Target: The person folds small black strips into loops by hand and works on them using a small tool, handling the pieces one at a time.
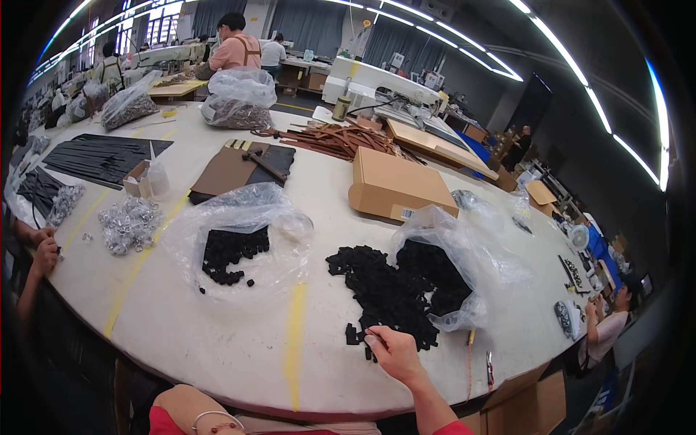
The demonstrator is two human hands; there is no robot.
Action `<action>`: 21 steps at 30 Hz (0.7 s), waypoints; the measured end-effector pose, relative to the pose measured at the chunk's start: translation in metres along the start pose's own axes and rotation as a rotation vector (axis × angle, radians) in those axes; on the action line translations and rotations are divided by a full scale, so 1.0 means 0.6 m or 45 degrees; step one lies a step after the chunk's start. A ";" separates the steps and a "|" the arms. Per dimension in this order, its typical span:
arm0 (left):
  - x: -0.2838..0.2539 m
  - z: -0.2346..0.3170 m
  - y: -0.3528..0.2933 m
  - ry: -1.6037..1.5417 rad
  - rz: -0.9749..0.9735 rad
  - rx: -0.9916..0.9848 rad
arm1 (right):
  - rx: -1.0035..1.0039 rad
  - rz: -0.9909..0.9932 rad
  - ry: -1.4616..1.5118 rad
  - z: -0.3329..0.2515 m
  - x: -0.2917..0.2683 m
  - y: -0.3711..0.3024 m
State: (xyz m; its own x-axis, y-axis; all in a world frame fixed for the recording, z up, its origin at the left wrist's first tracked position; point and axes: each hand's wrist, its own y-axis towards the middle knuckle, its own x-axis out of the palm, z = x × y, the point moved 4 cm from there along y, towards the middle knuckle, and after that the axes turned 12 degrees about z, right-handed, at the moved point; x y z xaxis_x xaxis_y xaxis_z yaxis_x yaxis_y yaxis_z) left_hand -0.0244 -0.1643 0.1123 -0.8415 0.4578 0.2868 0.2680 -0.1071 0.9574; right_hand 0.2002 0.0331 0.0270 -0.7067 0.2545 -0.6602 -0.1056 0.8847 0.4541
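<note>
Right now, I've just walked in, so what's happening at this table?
The person's right hand is at the near edge of a pile of small black pieces; whether it grips one is unclear. A clear plastic bag lies right of the pile, another clear bag to the left. A cardboard box sits behind.

Strip lights (long and white) cross the ceiling above grey curtains and bright windows.
</note>
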 end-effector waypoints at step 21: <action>0.080 0.711 -0.246 -2.178 -2.023 -0.084 | 0.763 0.130 -0.545 0.163 -0.158 -0.100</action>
State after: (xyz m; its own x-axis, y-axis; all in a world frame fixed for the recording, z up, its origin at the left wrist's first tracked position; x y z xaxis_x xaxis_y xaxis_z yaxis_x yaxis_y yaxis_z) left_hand 0.0957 0.2504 -0.0292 0.7223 0.2276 -0.6531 0.0013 0.9438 0.3304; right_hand 0.3418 -0.0059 0.0040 -0.3453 0.3688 -0.8630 0.4322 0.8787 0.2026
